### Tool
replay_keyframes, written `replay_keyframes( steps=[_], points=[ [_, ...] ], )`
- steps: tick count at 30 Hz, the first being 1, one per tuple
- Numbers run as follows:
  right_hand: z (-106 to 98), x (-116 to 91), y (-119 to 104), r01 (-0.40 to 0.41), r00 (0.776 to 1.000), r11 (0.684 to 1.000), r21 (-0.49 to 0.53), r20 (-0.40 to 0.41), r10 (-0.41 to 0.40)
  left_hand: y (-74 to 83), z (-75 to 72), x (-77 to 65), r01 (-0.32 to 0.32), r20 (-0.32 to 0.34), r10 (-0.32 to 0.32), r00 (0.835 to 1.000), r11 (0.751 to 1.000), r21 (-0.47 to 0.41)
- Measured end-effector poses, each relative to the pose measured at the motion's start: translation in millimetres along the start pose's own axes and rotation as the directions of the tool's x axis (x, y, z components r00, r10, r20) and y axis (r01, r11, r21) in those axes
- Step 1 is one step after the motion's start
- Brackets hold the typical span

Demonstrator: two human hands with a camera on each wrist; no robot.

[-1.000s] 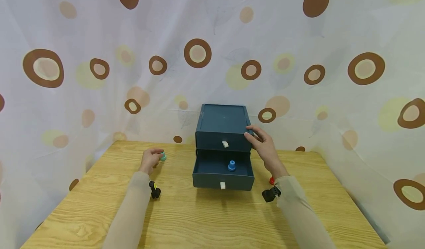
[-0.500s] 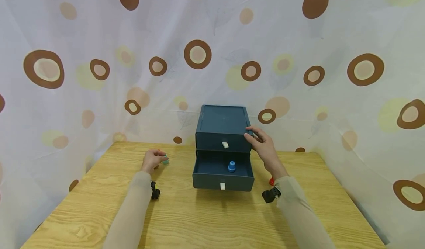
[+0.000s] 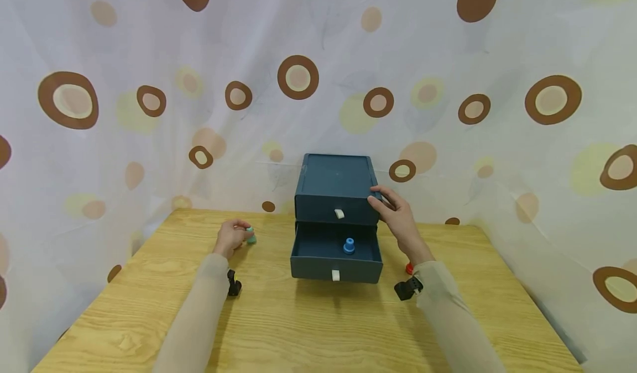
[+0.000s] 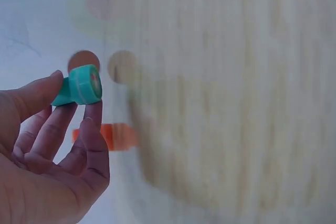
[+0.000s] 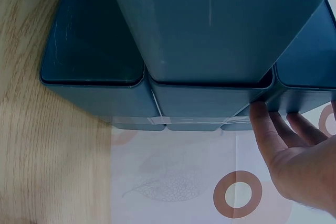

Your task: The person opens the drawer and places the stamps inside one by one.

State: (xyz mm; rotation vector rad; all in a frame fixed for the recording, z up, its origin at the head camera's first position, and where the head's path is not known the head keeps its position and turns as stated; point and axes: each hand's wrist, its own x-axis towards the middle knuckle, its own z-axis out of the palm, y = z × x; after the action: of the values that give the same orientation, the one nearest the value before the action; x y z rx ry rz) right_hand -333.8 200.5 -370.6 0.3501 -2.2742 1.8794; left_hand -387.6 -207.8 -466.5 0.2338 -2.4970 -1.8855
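Note:
In the head view my left hand [image 3: 233, 237] is at the left of the table, its thumb and fingers pinching a small teal stepped plastic peg [image 3: 251, 236]. The left wrist view shows that teal peg tipped sideways, its wide hollow end facing right. My right hand [image 3: 396, 218] rests on the top right corner of a dark blue drawer cabinet [image 3: 335, 174]; its fingers [image 5: 268, 132] lie along the side. Below the top drawer, the middle drawer [image 3: 318, 267] is pulled out and holds a blue peg [image 3: 349, 246]. The bottom level is hidden from the head view.
A red peg [image 3: 410, 268] stands right of the cabinet, partly covered by my right wrist. Behind my left hand, the left wrist view shows an orange peg [image 4: 111, 136]. White tabs serve as drawer pulls [image 3: 339, 214]. A patterned sheet [image 3: 239, 141] hangs behind the wooden table [image 3: 318, 329].
My left hand has moved slightly right, and its fingers have closed on the teal peg, which is now tilted and raised. The right hand and the drawers have stayed in place.

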Motion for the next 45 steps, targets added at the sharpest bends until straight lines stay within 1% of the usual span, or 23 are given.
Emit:
replay_keyframes(
  steps=[6,11,17,21,26,28,33,36,40,45],
  points=[
    [1.1,0.2,0.6,-0.006,1.000,1.000,-0.008,0.011,0.006,11.5,5.4,-11.1,-0.081,0.003,0.081,0.997,0.997,-0.007],
    [2.6,-1.0,2.0,-0.009,1.000,1.000,-0.007,0.014,0.009,18.7,8.3,-18.8,-0.103,-0.002,0.103,0.995,0.994,-0.034],
    [0.9,-3.0,1.8,-0.009,1.000,1.000,-0.001,0.006,0.009,24.1,8.7,-21.3,-0.137,-0.018,0.136,0.991,0.990,-0.026],
    [1.2,-3.7,1.0,-0.006,1.000,1.000,0.005,0.010,0.006,25.6,8.0,-24.9,-0.141,-0.029,0.141,0.990,0.990,-0.009],
    [1.4,-4.3,1.8,-0.010,1.000,1.000,0.007,0.014,0.010,27.7,9.8,-32.0,-0.136,-0.012,0.135,0.991,0.991,-0.002],
    [1.0,-4.3,2.1,-0.008,1.000,1.000,0.006,0.009,0.008,29.7,11.3,-34.3,-0.147,-0.010,0.147,0.989,0.989,-0.014],
    [0.5,-2.3,1.2,0.009,1.000,1.000,-0.001,0.014,-0.009,35.6,12.2,-39.4,-0.182,-0.032,0.182,0.983,0.983,-0.020],
    [0.6,-1.3,0.3,0.010,1.000,1.000,-0.006,0.015,-0.010,38.8,12.0,-42.2,-0.187,-0.032,0.186,0.982,0.982,-0.017],
    [0.8,-1.4,-0.8,0.007,1.000,1.000,-0.005,0.016,-0.007,41.1,12.6,-43.5,-0.190,-0.033,0.189,0.981,0.982,-0.017],
    [-0.1,-1.4,-1.7,0.007,1.000,1.000,0.002,0.013,-0.007,43.0,14.3,-42.6,-0.215,-0.035,0.214,0.976,0.976,-0.028]
  ],
)
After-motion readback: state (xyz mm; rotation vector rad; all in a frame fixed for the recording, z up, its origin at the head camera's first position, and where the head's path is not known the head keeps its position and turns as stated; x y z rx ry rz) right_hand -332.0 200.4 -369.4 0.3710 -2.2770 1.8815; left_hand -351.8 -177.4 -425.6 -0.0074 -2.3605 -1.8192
